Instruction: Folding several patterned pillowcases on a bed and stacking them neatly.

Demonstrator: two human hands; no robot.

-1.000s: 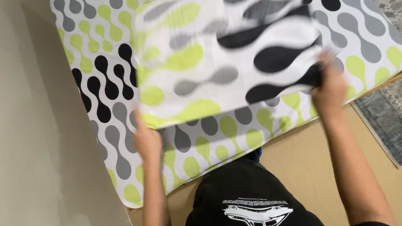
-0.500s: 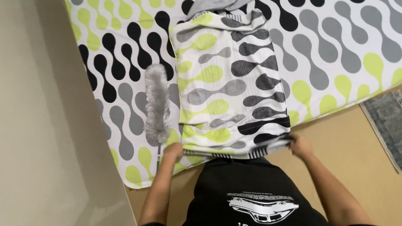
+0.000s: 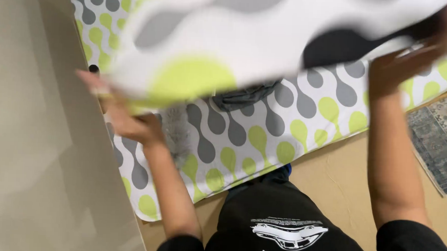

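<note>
Two hands grip a patterned sheet (image 3: 247, 46), blurred, lifted across the upper frame above the bed (image 3: 304, 119). Left hand (image 3: 128, 119), centre left, fingers closed on the sheet's lower edge. Right hand (image 3: 407, 63), upper right, fingers curled on the opposite edge. Grey cloth (image 3: 242, 97) and fluffy duster (image 3: 175, 133) lie on the bed beneath.

Soft, even indoor light – no glare, no hard shadows. The patterned cloth (image 3: 247, 46) between the hands is smeared by motion blur, its edges melting away. The left hand (image 3: 121, 113) and right hand (image 3: 412, 61) blur too. Below the hands, the mattress (image 3: 283, 128) and floor (image 3: 341, 186) look sharper – a faint shadow falls on the wall (image 3: 36, 157) beside the left hand.
</note>
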